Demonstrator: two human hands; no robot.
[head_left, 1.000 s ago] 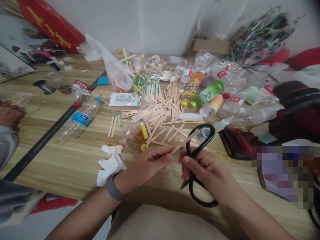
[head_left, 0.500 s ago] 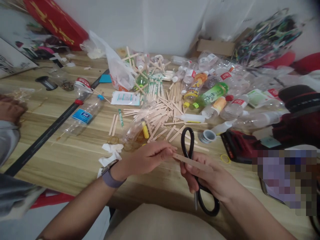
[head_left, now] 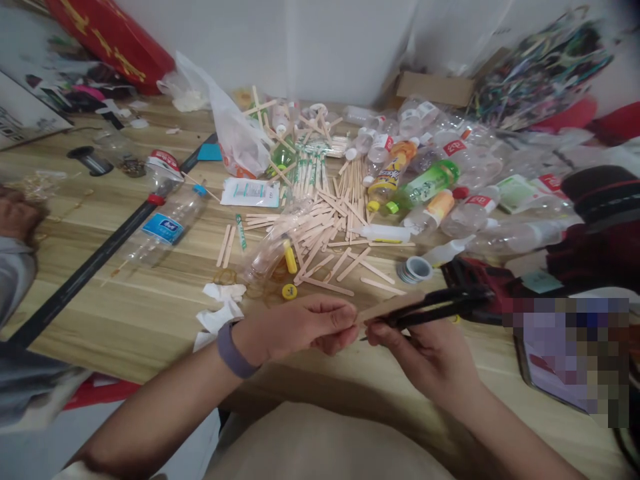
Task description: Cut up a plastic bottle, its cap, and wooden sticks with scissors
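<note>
My left hand (head_left: 320, 325), with a purple band on its wrist, pinches the left end of a flat wooden stick (head_left: 387, 307) above the front of the table. Black-handled scissors (head_left: 450, 303) lie across my right hand (head_left: 433, 353), their handles pointing right and the tip near my left fingertips. My right fingers are closed round the scissors, right beside the stick. Beyond my hands is a pile of loose wooden sticks (head_left: 320, 233), with a yellow cap (head_left: 289, 291) in front of it.
Many plastic bottles (head_left: 425, 187) crowd the table's back right. A wire spool (head_left: 416, 269) and a red-black tool (head_left: 475, 280) stand near my right hand. At left are a black strip (head_left: 85, 277), a blue-labelled bottle (head_left: 163, 229) and another person's hand (head_left: 17, 213).
The scissors have swung from upright to nearly level, handles now to the right. My right hand has turned over with them, and the stick now slopes up to the right.
</note>
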